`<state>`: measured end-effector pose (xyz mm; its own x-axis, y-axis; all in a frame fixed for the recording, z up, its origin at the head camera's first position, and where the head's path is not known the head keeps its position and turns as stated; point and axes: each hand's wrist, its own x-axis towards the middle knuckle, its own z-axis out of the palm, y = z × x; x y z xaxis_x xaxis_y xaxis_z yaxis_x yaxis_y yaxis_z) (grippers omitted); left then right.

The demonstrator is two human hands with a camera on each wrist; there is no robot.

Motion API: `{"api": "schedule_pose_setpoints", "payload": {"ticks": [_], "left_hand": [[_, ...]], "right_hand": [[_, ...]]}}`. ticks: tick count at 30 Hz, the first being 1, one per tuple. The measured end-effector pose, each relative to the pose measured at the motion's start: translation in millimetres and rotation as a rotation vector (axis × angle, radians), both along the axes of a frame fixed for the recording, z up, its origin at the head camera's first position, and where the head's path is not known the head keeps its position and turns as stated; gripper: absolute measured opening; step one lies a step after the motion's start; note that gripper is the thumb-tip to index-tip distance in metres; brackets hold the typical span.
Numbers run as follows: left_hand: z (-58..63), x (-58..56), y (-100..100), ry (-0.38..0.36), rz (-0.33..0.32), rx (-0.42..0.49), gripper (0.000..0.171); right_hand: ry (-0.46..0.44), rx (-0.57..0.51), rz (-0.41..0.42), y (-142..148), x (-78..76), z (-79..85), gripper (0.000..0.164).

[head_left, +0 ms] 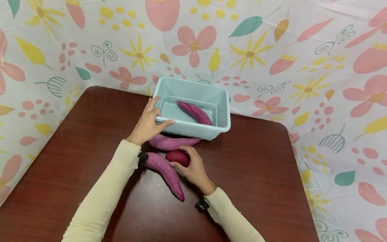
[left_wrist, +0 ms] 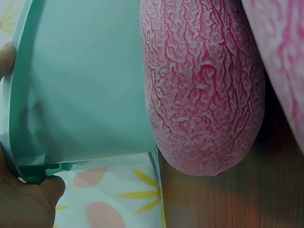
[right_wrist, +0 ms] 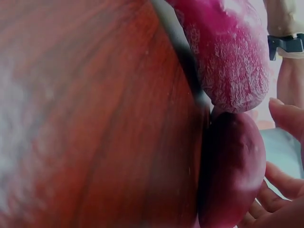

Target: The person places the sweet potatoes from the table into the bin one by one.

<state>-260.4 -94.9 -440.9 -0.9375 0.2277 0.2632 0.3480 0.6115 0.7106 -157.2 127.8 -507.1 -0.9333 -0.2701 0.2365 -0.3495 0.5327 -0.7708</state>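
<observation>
Eggplant (head_left: 165,172) lies near the middle of the tabletop (head_left: 266,174); just beyond, the right hand (head_left: 196,168) curls round a dark red vegetable (head_left: 178,157), likely securing it for a clean lift. The left hand (head_left: 147,123) grips the far-edge bin's (head_left: 196,130) near-left corner.

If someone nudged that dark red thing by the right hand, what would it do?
The dark red thing would probably roll, since its sides look rounded. It may also feel a bit slippery, as its skin looks smooth and slightly shiny.
</observation>
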Motion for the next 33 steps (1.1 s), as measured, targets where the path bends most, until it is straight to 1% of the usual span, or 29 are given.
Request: {"api": "schedule_pose_setpoints", "payload": {"ticks": [14,20,33], "left_hand": [[-0.9,0.0,-1.0,-0.002,0.003,0.008,0.051],[-1.4,-0.3,-1.6,-0.001,0.002,0.013,0.051],[-0.8,-0.3,-0.9,0.013,0.000,0.043,0.051]], "right_hand": [[-0.033,0.031,0.002,-0.1,2.3,-1.9,0.047],[-0.062,0.025,-0.003,0.2,2.6,-2.0,0.046],[-0.130,0.016,-0.045,3.9,0.9,0.5,0.044]]}}
